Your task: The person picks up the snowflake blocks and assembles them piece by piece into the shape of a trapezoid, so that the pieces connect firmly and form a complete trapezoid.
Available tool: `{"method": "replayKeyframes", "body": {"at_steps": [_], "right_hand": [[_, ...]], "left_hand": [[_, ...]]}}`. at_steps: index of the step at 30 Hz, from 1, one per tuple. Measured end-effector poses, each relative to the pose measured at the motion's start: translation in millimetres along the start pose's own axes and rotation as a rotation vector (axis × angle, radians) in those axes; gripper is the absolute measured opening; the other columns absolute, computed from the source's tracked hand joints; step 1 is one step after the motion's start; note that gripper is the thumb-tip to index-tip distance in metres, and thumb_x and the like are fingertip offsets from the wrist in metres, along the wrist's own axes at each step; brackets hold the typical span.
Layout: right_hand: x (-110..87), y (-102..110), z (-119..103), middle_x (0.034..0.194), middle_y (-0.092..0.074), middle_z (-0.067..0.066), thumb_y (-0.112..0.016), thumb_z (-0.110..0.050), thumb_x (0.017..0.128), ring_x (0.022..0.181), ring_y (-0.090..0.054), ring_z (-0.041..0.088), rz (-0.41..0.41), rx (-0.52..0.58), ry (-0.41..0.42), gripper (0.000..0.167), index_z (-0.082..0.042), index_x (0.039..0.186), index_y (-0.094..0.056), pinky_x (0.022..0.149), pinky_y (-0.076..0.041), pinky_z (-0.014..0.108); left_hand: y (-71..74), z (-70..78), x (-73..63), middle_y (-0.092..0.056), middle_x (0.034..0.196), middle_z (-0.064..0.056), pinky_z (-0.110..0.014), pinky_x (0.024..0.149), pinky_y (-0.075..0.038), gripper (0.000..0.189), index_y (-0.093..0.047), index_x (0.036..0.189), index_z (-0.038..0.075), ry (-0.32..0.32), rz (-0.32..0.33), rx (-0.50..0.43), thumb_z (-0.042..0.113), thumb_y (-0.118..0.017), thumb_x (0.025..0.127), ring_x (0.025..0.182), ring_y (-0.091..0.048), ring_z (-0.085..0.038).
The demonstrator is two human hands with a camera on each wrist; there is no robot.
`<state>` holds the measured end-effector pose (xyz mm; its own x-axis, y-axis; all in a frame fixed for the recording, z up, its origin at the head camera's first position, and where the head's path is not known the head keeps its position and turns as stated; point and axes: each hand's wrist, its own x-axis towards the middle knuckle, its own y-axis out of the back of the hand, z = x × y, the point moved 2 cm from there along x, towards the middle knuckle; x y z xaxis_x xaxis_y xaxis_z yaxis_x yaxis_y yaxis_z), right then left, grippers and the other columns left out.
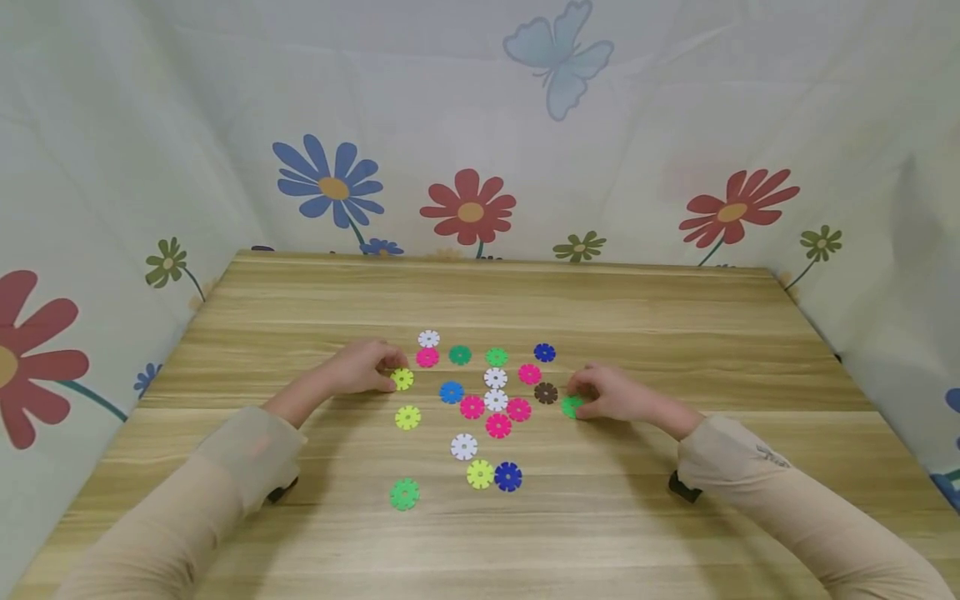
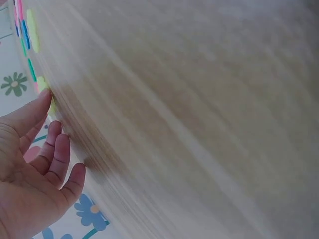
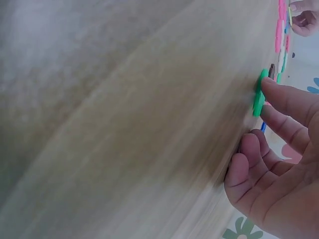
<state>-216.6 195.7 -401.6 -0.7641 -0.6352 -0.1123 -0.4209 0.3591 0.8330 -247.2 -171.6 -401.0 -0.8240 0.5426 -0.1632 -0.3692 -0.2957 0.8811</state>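
Many flat, notched plastic snowflake discs lie on a wooden table. My left hand (image 1: 367, 367) is at the left of the group, its thumb and index finger pinching the edge of a yellow snowflake disc (image 1: 403, 379). In the left wrist view the thumb sits on that disc (image 2: 43, 85), with the other fingers half curled. Across the group, my right hand (image 1: 611, 392) pinches a green snowflake disc (image 1: 572, 407) between thumb and index finger. The right wrist view has this green disc (image 3: 260, 93) low over the tabletop, the remaining fingers curled beside it. A brown disc (image 1: 546, 393) lies just left of it.
Between the hands are pink (image 1: 472, 407), white (image 1: 496, 400), blue (image 1: 452, 392) and dark green discs (image 1: 460, 355). Nearer me lie a yellow disc (image 1: 480, 474), a dark blue disc (image 1: 508, 477) and a light green disc (image 1: 404, 494). A flower-printed curtain (image 1: 405, 100) surrounds the table (image 1: 600, 533).
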Motion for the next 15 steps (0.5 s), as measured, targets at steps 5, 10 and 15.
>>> {"method": "replayKeyframes", "body": {"at_steps": [5,10,15], "right_hand": [[1.4,-0.5,-0.6,0.075,-0.054,0.003,-0.071,-0.010,0.070,0.070,-0.047,0.012,0.004,0.016,-0.002,0.021,-0.006,0.084,-0.057,0.063,-0.041,0.022],[2.2,-1.6,-1.1,0.069,-0.051,0.001,-0.070,-0.007,0.069,0.064,-0.045,0.010,-0.001,0.070,-0.031,0.023,-0.006,0.083,-0.052,0.058,-0.041,0.022],[1.7,-2.1,-0.1,0.068,-0.049,0.003,-0.064,0.001,0.073,0.058,-0.048,0.011,-0.033,0.207,-0.066,0.019,-0.002,0.086,-0.050,0.053,-0.046,0.022]], "left_hand": [[-1.0,2.4,-0.5,-0.061,0.091,-0.005,-0.036,0.078,-0.046,0.024,-0.058,0.095,0.009,0.010,0.028,-0.034,0.010,-0.070,0.073,0.087,-0.055,-0.019],[-1.5,4.9,-1.5,-0.059,0.087,-0.005,-0.030,0.072,-0.046,0.024,-0.055,0.094,0.009,0.038,0.035,-0.078,0.007,-0.069,0.074,0.081,-0.053,-0.016],[-0.4,6.0,-3.6,-0.058,0.085,-0.006,-0.029,0.069,-0.044,0.021,-0.054,0.093,0.009,0.030,0.045,-0.123,0.005,-0.066,0.076,0.078,-0.052,-0.017]]}}
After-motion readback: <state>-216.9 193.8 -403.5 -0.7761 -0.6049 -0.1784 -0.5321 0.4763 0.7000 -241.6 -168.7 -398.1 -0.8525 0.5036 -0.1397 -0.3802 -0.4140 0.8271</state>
